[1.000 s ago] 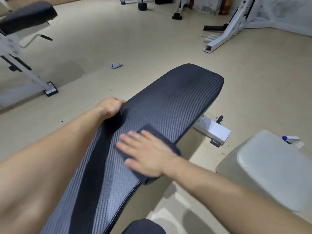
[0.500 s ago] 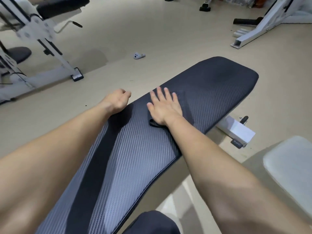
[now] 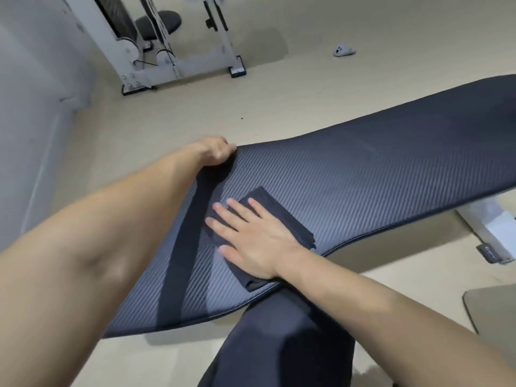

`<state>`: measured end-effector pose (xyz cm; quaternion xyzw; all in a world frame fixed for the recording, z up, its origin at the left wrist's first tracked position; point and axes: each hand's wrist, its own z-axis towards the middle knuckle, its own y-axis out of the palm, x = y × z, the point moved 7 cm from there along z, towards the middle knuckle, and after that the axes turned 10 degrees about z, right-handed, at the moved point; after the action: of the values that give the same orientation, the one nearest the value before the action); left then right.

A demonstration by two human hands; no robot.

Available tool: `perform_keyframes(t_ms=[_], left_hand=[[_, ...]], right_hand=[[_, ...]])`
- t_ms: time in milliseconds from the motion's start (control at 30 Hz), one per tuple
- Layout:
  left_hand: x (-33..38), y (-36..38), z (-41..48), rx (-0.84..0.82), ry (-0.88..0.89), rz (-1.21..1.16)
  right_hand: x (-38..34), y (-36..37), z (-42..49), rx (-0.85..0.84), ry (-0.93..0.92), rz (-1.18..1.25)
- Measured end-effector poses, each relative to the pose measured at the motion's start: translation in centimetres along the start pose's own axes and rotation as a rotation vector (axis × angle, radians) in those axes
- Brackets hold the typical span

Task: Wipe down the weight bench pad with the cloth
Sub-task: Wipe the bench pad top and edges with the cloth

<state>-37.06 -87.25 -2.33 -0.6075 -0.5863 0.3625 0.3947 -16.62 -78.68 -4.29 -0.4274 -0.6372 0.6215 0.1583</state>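
Note:
The weight bench pad [image 3: 363, 174] is long, black and ribbed, and it runs from lower left to upper right. A folded dark cloth [image 3: 282, 219] lies flat on its near part. My right hand [image 3: 257, 241] presses down on the cloth with fingers spread, palm covering most of it. My left hand [image 3: 216, 152] is curled over the pad's far edge and grips it. My forearm casts a dark shadow band across the pad.
A white machine frame [image 3: 178, 65] with a round black seat [image 3: 157, 23] stands on the beige floor at the back left. A small white controller [image 3: 343, 50] lies on the floor. The bench's white base [image 3: 491, 233] sticks out at right. My dark-clothed knee [image 3: 279, 339] is below the pad.
My right hand has slid the cloth back along the pad toward me, from the far middle to the near part. The view has swung left. My left hand still grips the edge.

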Motion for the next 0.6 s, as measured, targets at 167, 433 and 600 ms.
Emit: perform_keyframes(t_ms=[167,433,600], left_hand=[[-8.6,0.3,-1.8,0.047,-0.14,-0.023],[-21.7,1.4,-6.7,0.104,-0.338,-0.052],[-26.9,4.5,-8.9,0.031,-0.408,-0.033]], right_hand=[[8.9,-3.2,-1.4,0.083,0.25,-0.015],[-1.5,-2.6,13.9,0.111,0.267,0.114],[-16.4,3.1,13.7,-0.021,-0.12,0.051]])
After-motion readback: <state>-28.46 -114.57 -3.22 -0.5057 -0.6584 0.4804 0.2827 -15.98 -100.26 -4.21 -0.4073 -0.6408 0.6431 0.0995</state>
